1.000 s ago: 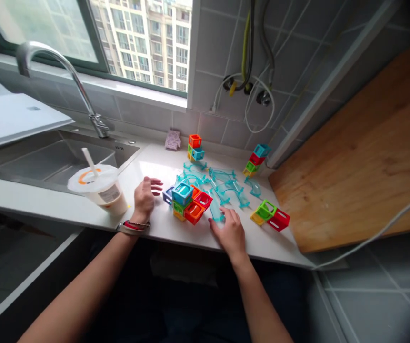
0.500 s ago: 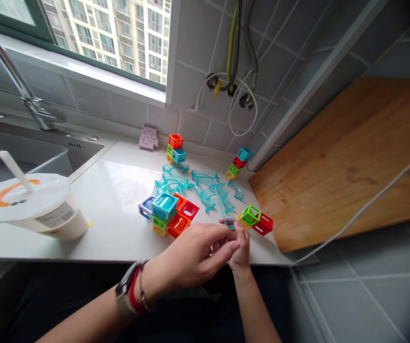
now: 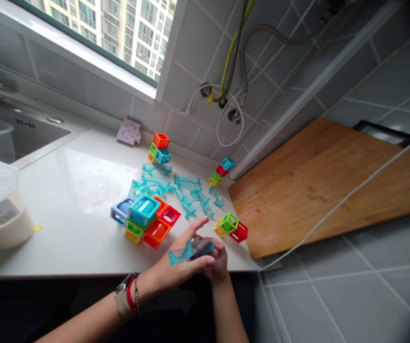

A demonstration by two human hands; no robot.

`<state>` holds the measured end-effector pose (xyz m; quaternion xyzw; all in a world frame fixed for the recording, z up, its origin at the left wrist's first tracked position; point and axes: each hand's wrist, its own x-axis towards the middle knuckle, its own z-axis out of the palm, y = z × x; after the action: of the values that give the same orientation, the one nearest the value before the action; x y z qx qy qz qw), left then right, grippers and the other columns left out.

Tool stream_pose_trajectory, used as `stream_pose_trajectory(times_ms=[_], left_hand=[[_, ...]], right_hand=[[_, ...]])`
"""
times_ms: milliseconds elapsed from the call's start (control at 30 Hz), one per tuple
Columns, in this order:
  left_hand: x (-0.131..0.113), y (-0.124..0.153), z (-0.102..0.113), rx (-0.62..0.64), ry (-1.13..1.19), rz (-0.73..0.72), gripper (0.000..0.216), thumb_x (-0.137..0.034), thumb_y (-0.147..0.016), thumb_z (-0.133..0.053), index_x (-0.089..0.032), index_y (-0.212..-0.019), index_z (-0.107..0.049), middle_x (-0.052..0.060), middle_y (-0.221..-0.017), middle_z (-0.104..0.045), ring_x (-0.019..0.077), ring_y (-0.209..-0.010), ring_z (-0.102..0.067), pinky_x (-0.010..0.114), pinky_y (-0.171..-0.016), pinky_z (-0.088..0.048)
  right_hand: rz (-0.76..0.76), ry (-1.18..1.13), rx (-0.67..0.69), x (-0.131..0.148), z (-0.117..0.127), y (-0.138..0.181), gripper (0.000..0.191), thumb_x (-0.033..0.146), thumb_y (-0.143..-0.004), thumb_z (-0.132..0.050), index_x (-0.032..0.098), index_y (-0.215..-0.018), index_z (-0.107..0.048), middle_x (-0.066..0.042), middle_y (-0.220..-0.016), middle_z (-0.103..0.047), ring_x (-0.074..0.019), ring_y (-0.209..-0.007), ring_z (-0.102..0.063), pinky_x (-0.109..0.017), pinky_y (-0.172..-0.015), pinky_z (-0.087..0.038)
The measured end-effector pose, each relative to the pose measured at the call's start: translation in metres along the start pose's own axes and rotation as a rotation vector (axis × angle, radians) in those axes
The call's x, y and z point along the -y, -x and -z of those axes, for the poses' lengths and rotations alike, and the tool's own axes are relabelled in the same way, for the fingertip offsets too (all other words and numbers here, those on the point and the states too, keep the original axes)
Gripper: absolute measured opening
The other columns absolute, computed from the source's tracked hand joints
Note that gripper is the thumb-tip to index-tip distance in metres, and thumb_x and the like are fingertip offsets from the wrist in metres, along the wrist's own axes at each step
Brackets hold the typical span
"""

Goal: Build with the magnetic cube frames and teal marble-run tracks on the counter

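Teal track piece, see-thru plastic, spans both hands near the counter's front edge. R hand is curled on its r. end, fingers partly hidden behind L hand; L thumb & index spread apart, other fingers mostly out of sight, so can't tell if it grips too. Beyond grip: overlapping curved tracks, hard to count. L of grip: glossy hollow-cube cluster; farther L, pale cup, cut off by frame. Just R: yellow-green-red cubes.
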<state>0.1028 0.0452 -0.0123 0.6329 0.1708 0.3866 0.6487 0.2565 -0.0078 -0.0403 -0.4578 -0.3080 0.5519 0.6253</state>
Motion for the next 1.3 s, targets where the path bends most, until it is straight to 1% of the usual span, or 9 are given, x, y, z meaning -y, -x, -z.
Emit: stream_pose_trajectory(times_ms=[67, 167, 300, 500, 633, 800, 900, 1067, 1300], left_hand=[[-0.011, 0.004, 0.005, 0.022, 0.002, -0.03, 0.05, -0.039, -0.097, -0.065, -0.031, -0.145, -0.055, 0.01, -0.151, -0.058, 0.0295, -0.141, -0.052, 0.046, -0.119, -0.04], [-0.02, 0.009, 0.007, -0.037, -0.039, -0.086, 0.025, -0.036, -0.103, -0.054, -0.018, -0.112, -0.068, 0.01, -0.108, -0.073, 0.0229, -0.105, -0.068, 0.035, -0.097, -0.053], [-0.012, 0.013, 0.008, -0.038, -0.188, -0.152, 0.03, -0.038, -0.101, -0.057, -0.017, -0.08, -0.058, -0.002, -0.068, -0.054, 0.0115, -0.061, -0.049, 0.024, -0.06, -0.042], [0.003, 0.01, 0.014, 0.156, -0.226, -0.079, 0.035, -0.048, -0.099, -0.057, -0.014, -0.093, -0.063, 0.0, -0.078, -0.057, 0.0132, -0.069, -0.046, 0.024, -0.065, -0.039], [0.006, 0.01, 0.015, 0.177, -0.148, -0.055, 0.038, -0.051, -0.099, -0.056, -0.014, -0.096, -0.062, 0.0, -0.084, -0.055, 0.0143, -0.074, -0.046, 0.025, -0.069, -0.04], [0.004, 0.011, 0.015, 0.175, -0.08, 0.035, 0.038, -0.052, -0.1, -0.055, -0.017, -0.086, -0.054, -0.004, -0.075, -0.044, 0.0123, -0.067, -0.038, 0.024, -0.063, -0.034], [0.001, 0.009, 0.015, 0.206, -0.081, 0.062, 0.039, -0.054, -0.099, -0.055, -0.018, -0.083, -0.05, -0.004, -0.074, -0.041, 0.0121, -0.068, -0.036, 0.024, -0.062, -0.033], [-0.002, 0.007, 0.017, 0.23, -0.026, 0.134, 0.043, -0.06, -0.099, -0.051, -0.019, -0.085, -0.05, -0.004, -0.074, -0.039, 0.0121, -0.067, -0.034, 0.025, -0.059, -0.03], [0.0, 0.01, 0.02, 0.201, 0.123, 0.192, 0.07, -0.082, -0.091, -0.038, -0.016, -0.093, -0.058, -0.003, -0.069, -0.042, 0.0125, -0.062, -0.036, 0.026, -0.056, -0.03]], right_hand=[[-0.036, -0.004, 0.046, -0.003, -0.005, -0.001, 0.039, 0.058, -0.086, -0.065, 0.02, -0.079, -0.073, -0.005, -0.079, -0.071, -0.0233, -0.073, -0.066, -0.038, -0.072, -0.057], [-0.014, -0.007, 0.083, -0.006, -0.011, -0.004, 0.035, 0.055, -0.084, -0.074, 0.02, -0.086, -0.076, -0.007, -0.087, -0.075, -0.0239, -0.083, -0.068, -0.036, -0.078, -0.057], [0.042, 0.004, 0.022, -0.01, -0.011, -0.004, 0.034, 0.051, -0.091, -0.071, 0.018, -0.085, -0.076, -0.004, -0.076, -0.07, -0.0173, -0.07, -0.064, -0.029, -0.071, -0.055], [0.151, 0.063, -0.14, -0.015, -0.008, -0.007, 0.026, 0.045, -0.088, -0.075, 0.019, -0.088, -0.075, -0.002, -0.078, -0.069, -0.0152, -0.07, -0.063, -0.026, -0.067, -0.052], [0.27, 0.354, -0.154, -0.001, -0.01, -0.022, 0.029, 0.046, -0.096, -0.064, 0.02, -0.094, -0.075, -0.002, -0.077, -0.069, -0.0157, -0.072, -0.063, -0.026, -0.068, -0.051], [0.455, 0.879, 0.015, 0.044, -0.023, -0.077, 0.028, 0.041, -0.098, -0.058, 0.02, -0.1, -0.075, -0.005, -0.093, -0.073, -0.0191, -0.085, -0.067, -0.028, -0.074, -0.052], [0.538, 1.148, -0.057, 0.065, -0.039, -0.129, 0.027, 0.037, -0.099, -0.054, 0.02, -0.104, -0.073, -0.007, -0.105, -0.072, -0.0202, -0.095, -0.068, -0.028, -0.079, -0.053], [0.419, 1.589, -0.25, 0.067, -0.059, -0.198, 0.023, 0.033, -0.093, -0.062, 0.021, -0.109, -0.073, -0.012, -0.12, -0.068, -0.0278, -0.117, -0.062, -0.038, -0.104, -0.047], [0.269, 1.666, -0.162, 0.039, -0.037, -0.213, 0.046, 0.023, -0.089, -0.063, 0.02, -0.136, -0.064, -0.014, -0.136, -0.065, -0.0315, -0.128, -0.058, -0.039, -0.108, -0.045]])
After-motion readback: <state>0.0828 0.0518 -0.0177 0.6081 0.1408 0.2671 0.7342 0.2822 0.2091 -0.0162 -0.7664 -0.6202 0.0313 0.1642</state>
